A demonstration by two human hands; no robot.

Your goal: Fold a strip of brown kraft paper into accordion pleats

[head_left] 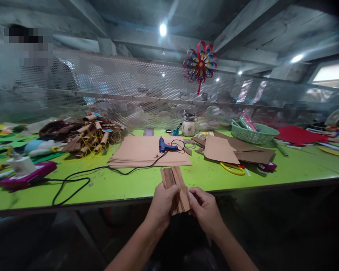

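Observation:
A thick bundle of folded brown paper (180, 184) is held just in front of the table's near edge. My left hand (164, 201) wraps round its left side, with the thumb lying across the folds. On the right side, my right hand (202, 205) pinches the bundle's edge between thumb and fingers. Beyond the hands, a blue glue gun (167, 146) rests on a stack of flat brown sheets (135, 150). More brown paper (219, 148) lies to the right of that stack.
The green table (107, 188) carries a black cord, a purple power strip (42, 174) at left, a pile of brown paper rolls (97, 135), yellow-handled scissors (233, 170), a jar (188, 126) and a green basket (254, 134). A person stands behind the mesh screen at left.

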